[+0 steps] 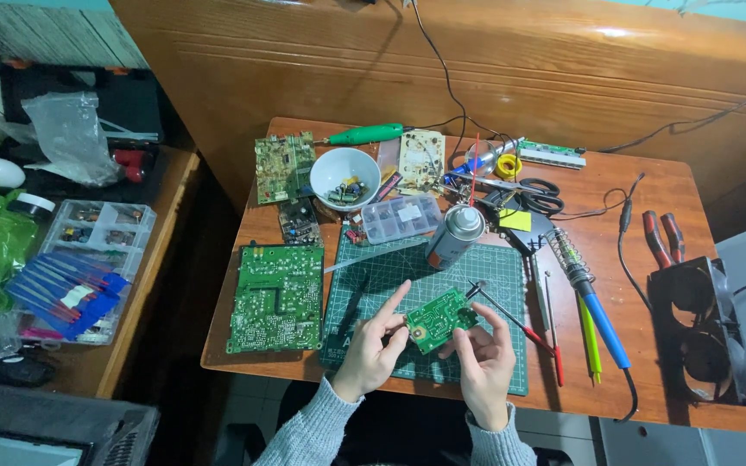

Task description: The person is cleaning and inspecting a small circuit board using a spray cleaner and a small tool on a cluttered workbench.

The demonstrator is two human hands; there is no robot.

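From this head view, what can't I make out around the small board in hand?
- Small green circuit board: parts too small to tell; its edges are covered by fingers of the left hand and right hand.
- White bowl: contents too small to identify.
- Black fan: its cable runs off the right edge.

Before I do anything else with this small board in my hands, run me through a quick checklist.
1. Small green circuit board gripped by both hands: ok, left hand and right hand pinch its ends.
2. Board above the green cutting mat: ok.
3. Soldering iron away from the fingers: ok, it lies to the right.
4. Spray can upright: ok.
5. Iron hot: cannot tell.
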